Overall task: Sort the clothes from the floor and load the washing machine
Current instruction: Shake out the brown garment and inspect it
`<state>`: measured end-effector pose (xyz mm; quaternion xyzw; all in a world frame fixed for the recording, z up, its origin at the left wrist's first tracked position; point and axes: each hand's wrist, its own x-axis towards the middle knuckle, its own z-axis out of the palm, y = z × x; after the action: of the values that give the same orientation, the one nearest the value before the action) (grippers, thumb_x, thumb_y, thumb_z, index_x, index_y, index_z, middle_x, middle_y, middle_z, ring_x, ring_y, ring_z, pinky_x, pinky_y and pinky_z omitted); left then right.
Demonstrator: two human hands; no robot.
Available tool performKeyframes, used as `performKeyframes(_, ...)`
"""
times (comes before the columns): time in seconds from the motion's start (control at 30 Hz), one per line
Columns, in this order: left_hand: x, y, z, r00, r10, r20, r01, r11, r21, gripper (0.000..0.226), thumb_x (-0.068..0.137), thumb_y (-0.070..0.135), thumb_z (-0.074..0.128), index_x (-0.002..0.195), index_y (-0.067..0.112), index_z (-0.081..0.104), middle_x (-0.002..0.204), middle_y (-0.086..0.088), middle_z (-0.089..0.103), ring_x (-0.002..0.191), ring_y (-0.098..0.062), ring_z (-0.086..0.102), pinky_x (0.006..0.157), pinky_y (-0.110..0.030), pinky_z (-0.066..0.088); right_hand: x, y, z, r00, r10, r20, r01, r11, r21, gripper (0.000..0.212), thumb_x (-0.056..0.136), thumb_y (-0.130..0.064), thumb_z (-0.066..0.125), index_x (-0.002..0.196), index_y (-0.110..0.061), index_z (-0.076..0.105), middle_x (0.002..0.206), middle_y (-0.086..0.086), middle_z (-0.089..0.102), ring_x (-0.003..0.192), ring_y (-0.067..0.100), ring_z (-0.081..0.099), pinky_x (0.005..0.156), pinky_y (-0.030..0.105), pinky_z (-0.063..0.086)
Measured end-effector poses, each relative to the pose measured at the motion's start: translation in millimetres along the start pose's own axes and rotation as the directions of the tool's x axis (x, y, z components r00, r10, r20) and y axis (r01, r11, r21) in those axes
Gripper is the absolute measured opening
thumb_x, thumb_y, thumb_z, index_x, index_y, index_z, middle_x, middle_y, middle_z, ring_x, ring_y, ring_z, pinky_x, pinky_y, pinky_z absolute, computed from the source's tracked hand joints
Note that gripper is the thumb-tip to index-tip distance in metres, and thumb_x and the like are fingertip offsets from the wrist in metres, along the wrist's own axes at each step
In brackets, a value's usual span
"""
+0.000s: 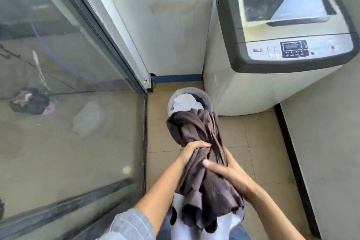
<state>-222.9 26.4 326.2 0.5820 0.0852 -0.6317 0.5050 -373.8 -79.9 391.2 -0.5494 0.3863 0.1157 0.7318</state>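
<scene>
Beige floor tiles (pixel 239 132) are filling the narrow strip I am looking down on, with a glass sliding door (pixel 68 84) running along the left and a pale wall behind. One top-loading washing machine (pixel 282 45) is standing in the far right corner with its lid down; something pale is sitting on its back edge, but it is being cut off by the top of the view and I cannot name it. One round laundry basket (pixel 190 101) is sitting on the tiles just beside the machine, with a white cloth (pixel 187 101) showing inside; its near rim is being hidden by the one dark brown garment (pixel 200 161) that I am seeing bunched up between both hands. My left hand (pixel 191 151) is gripping the bundle from the left with fingers curled over the cloth. My right hand (pixel 226 171) is holding it from the right, thumb lying across the front, the other fingers hidden behind the fabric. Below the garment, more pale cloth is hanging, though I cannot tell what it belongs to. Behind the glass, reflections are blurring one dark heap and one whitish patch.
</scene>
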Motion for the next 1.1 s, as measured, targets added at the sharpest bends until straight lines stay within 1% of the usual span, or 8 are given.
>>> performKeyframes(0.13, 41, -39, 0, 0.992, -0.128, -0.021, 0.122, 0.973, -0.195, 0.013, 0.09, 0.016, 0.074, 0.097, 0.005, 0.074, 0.099, -0.007, 0.079, 0.075, -0.008, 0.076, 0.067, -0.018, 0.058, 41, 53, 1, 0.988, 0.138, -0.062, -0.141, 0.99, -0.033, 0.077, 0.065, -0.022, 0.101, 0.13, -0.026, 0.06, 0.118, -0.003, 0.078, 0.111, 0.015, 0.074, 0.099, 0.036, 0.058)
performKeyframes(0.27, 75, -86, -10, 0.955, -0.291, 0.055, 0.292, 0.894, -0.34, 0.05, 0.094, 0.045, 0.073, 0.121, 0.002, 0.074, 0.118, -0.017, 0.075, 0.105, -0.026, 0.076, 0.089, -0.036, 0.058, 88, 125, -20, 0.963, 0.229, -0.14, -0.247, 0.96, -0.129, 0.017, 0.086, -0.012, 0.078, 0.1, -0.017, 0.071, 0.096, -0.002, 0.08, 0.108, 0.023, 0.071, 0.102, 0.045, 0.055)
performKeyframes(0.33, 94, -112, -22, 0.931, -0.358, 0.07, 0.359, 0.869, -0.34, 0.055, 0.097, 0.053, 0.061, 0.124, 0.005, 0.072, 0.117, -0.015, 0.076, 0.103, -0.023, 0.076, 0.094, -0.035, 0.054, 111, 161, -27, 0.921, 0.356, -0.157, -0.375, 0.919, -0.118, 0.023, 0.092, -0.001, 0.067, 0.075, -0.015, 0.068, 0.075, -0.004, 0.075, 0.092, 0.023, 0.065, 0.091, 0.045, 0.055)
performKeyframes(0.47, 151, -162, -45, 0.902, -0.431, 0.002, 0.425, 0.889, -0.168, 0.088, 0.058, 0.056, 0.092, 0.127, 0.008, 0.066, 0.11, -0.007, 0.073, 0.091, -0.019, 0.071, 0.078, -0.031, 0.06, 160, 213, -33, 0.879, 0.452, -0.154, -0.47, 0.876, -0.111, 0.029, 0.062, -0.04, 0.076, 0.077, -0.016, 0.077, 0.079, -0.007, 0.079, 0.084, 0.01, 0.07, 0.081, 0.029, 0.059)
performKeyframes(0.63, 226, -172, -65, 0.89, -0.447, -0.096, 0.457, 0.872, 0.178, 0.075, 0.079, 0.057, 0.079, 0.133, 0.011, 0.054, 0.135, -0.006, 0.058, 0.122, -0.024, 0.059, 0.105, -0.03, 0.048, 230, 276, -43, 0.875, 0.445, -0.192, -0.474, 0.868, -0.15, 0.033, 0.093, 0.004, 0.066, 0.067, -0.016, 0.066, 0.057, -0.011, 0.07, 0.063, 0.002, 0.058, 0.066, 0.021, 0.051)
performKeyframes(0.7, 266, -188, -78, 0.9, -0.419, -0.118, 0.433, 0.839, 0.328, 0.119, 0.045, 0.084, 0.083, 0.144, 0.027, 0.046, 0.145, 0.006, 0.055, 0.131, -0.025, 0.058, 0.114, -0.033, 0.042, 260, 297, -50, 0.885, 0.421, -0.199, -0.449, 0.885, -0.123, 0.026, 0.093, 0.005, 0.065, 0.078, -0.016, 0.064, 0.069, -0.008, 0.07, 0.066, 0.002, 0.059, 0.063, 0.011, 0.048)
performKeyframes(0.83, 324, -208, -103, 0.927, -0.331, -0.179, 0.376, 0.815, 0.441, 0.102, 0.044, 0.086, 0.084, 0.133, 0.042, 0.061, 0.126, 0.015, 0.072, 0.115, -0.015, 0.067, 0.11, -0.037, 0.049, 318, 338, -62, 0.913, 0.359, -0.196, -0.374, 0.926, -0.048, 0.037, 0.092, -0.009, 0.076, 0.124, -0.02, 0.063, 0.114, 0.005, 0.075, 0.103, 0.019, 0.071, 0.098, 0.038, 0.057)
performKeyframes(1.1, 420, -262, -148, 0.954, -0.195, -0.227, 0.285, 0.824, 0.49, 0.11, 0.053, 0.095, 0.071, 0.147, 0.046, 0.042, 0.138, 0.017, 0.063, 0.127, -0.016, 0.06, 0.115, -0.04, 0.044, 421, 419, -68, 0.924, 0.327, -0.2, -0.303, 0.943, 0.139, 0.074, 0.07, 0.0, 0.089, 0.136, -0.015, 0.057, 0.108, 0.0, 0.074, 0.081, 0.001, 0.076, 0.068, 0.016, 0.059)
